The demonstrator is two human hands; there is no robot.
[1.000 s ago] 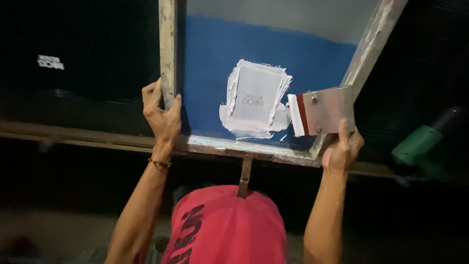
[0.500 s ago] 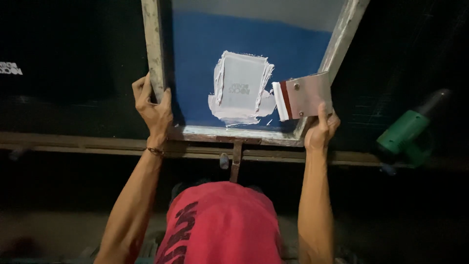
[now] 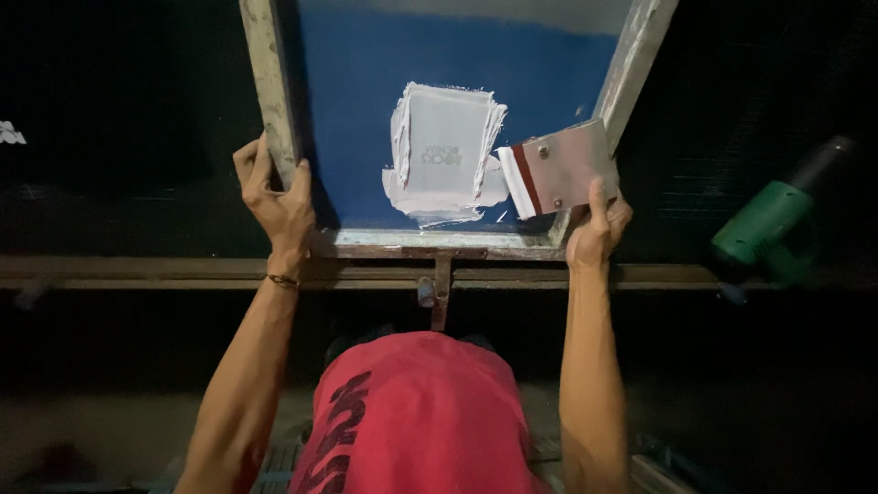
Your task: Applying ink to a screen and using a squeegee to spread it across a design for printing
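**Both hands on a print screen frame, squeegee in the right**

Left hand (image 3: pixel 277 203) wrapped around the left rail of the screen frame (image 3: pixel 271 91), fingers curled over the wood, thumb on the near side; thin bracelet (image 3: pixel 283 281) at the wrist. Right hand (image 3: pixel 596 229) at the frame's near right corner, fingers pinching the squeegee (image 3: pixel 560 170) against that corner, thumb up on its metal handle. Squeegee lies tilted, its white-and-red blade edge facing left, just beside the pale ink patch (image 3: pixel 445 151). That patch sits mid-mesh on the blue mesh (image 3: pixel 366 82), greyish-white with ragged smeared edges and a faint mirrored mark in the centre. Frame's near edge meets a wooden bar (image 3: pixel 137 272) running left to right; a metal bracket (image 3: pixel 442 291) hangs below the frame's middle. Green heat gun (image 3: pixel 766 229) rests far right on the dark surface (image 3: pixel 110 110), well apart from the right hand. Red shirt (image 3: pixel 412 412) with dark lettering fills the bottom centre. Surroundings dark, details unclear.
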